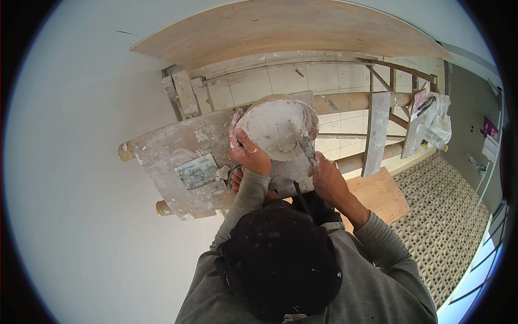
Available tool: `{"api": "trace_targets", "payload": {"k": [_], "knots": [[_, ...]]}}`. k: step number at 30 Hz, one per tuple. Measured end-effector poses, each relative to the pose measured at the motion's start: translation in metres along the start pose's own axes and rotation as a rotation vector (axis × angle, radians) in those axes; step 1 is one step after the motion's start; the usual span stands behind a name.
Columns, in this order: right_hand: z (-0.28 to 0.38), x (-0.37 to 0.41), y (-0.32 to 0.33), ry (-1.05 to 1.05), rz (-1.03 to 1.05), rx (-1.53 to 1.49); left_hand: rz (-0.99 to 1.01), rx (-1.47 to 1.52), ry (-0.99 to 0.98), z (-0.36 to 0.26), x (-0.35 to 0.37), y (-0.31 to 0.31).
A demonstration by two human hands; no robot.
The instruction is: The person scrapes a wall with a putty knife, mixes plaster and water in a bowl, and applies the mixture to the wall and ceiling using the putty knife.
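Observation:
My left hand (251,150) is curled around the left side of a round bowl (315,116), its fingers smeared with white. Wet white plaster (275,127) coats the inside, with lumps near the right rim. My right hand (329,181) is closed on a small trowel (307,148), whose plaster-covered blade reaches over the bowl's lower right edge; its handle is mostly hidden in the fist. Left of the bowl, a rectangular plate (197,171) smeared with plaster lies on the spattered board (167,148), a white lump (223,173) at its right edge.
The board rests on a scaffold of wooden poles (345,102). A cross plank (376,132) and a board (426,124) with tools and a plastic bag are to the right. A pale wall (97,178) stands at left, and a large curved panel (286,27) is ahead. Tiled floor (248,86) shows below.

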State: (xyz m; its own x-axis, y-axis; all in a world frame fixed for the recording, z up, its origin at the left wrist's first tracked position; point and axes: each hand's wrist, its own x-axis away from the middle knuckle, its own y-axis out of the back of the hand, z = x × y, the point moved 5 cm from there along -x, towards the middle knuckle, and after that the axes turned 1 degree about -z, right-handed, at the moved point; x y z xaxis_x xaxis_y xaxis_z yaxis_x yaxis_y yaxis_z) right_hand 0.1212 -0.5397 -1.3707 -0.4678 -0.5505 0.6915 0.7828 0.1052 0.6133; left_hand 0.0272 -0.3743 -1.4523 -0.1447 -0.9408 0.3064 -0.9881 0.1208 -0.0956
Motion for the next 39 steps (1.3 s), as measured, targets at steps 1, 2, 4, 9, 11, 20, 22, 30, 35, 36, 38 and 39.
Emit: {"api": "trace_targets", "payload": {"k": [1, 2, 4, 9, 11, 20, 22, 30, 35, 36, 38, 39], "knots": [[0.000, 0.001, -0.002, -0.062, 0.036, -0.038, -0.012, -0.029, -0.002, -0.001, 0.000, 0.000], [-0.001, 0.003, -0.007, -0.065, 0.034, -0.043, -0.024, -0.058, -0.006, -0.002, 0.000, -0.001], [-0.001, 0.009, -0.024, 0.046, -0.012, -0.001, -0.033, -0.060, -0.008, -0.001, 0.000, -0.002], [-0.017, 0.015, -0.059, 0.084, -0.045, -0.023, -0.042, -0.048, -0.028, 0.004, 0.000, -0.001], [-0.012, 0.018, -0.059, 0.164, -0.045, 0.034, -0.030, -0.052, -0.051, 0.004, 0.000, 0.000], [0.006, 0.014, -0.057, -0.037, 0.044, -0.369, 0.019, 0.037, -0.006, 0.011, 0.002, 0.003], [-0.007, 0.009, -0.074, -0.256, 0.166, -0.631, 0.025, 0.039, 0.007, 0.014, 0.003, 0.005], [0.031, 0.010, -0.054, -0.365, 0.259, -1.069, 0.029, 0.084, 0.053, 0.011, 0.003, 0.004], [0.026, 0.014, -0.062, -0.403, 0.241, -1.168, 0.020, 0.097, 0.039, 0.012, 0.003, 0.004], [0.023, 0.014, -0.068, -0.362, 0.247, -1.196, 0.020, 0.097, 0.039, 0.013, 0.003, 0.006], [0.017, 0.013, -0.078, -0.322, 0.253, -1.224, 0.003, 0.037, 0.065, 0.016, 0.003, 0.009], [0.015, 0.010, -0.083, -0.281, 0.261, -1.189, 0.004, 0.037, 0.064, 0.018, 0.003, 0.009]]}}
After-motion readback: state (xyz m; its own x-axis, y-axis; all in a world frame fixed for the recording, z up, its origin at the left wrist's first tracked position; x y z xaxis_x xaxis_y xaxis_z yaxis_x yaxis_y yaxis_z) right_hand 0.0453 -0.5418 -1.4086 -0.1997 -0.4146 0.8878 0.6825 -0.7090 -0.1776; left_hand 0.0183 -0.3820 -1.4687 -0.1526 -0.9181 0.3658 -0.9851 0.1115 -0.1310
